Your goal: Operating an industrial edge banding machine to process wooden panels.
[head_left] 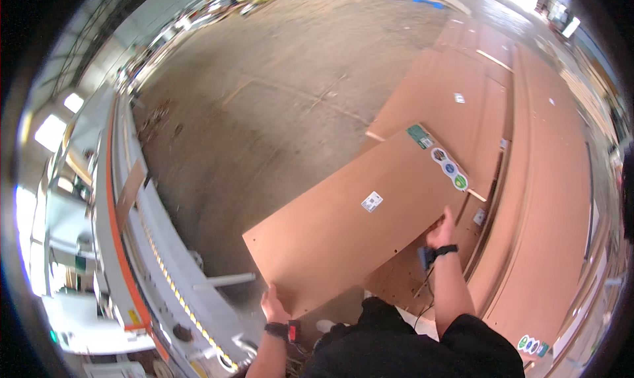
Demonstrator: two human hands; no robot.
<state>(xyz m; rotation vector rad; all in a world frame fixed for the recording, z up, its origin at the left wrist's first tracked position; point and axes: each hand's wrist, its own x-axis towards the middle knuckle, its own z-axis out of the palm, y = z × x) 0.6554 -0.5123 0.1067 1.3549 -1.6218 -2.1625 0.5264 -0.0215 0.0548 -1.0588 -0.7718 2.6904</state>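
Between my two hands I hold a brown rectangular board [323, 233], tilted, with a small white label near its middle and green and round stickers along its far right end. My left hand [275, 305] grips its near left corner, thumb on top and the other fingers hidden beneath. Along the near edge toward the right end, my right hand [442, 227] is closed on the board, its fingers partly out of sight. Each wrist wears a dark band; the left one carries a small red device.
Stacked brown panels [436, 94] lie to the right, with a longer stack [548, 167] beyond them and thin wooden strips [494, 60] on top. A long grey machine [158, 246] with an orange edge runs along the left. Concrete floor [264, 61] stretches ahead.
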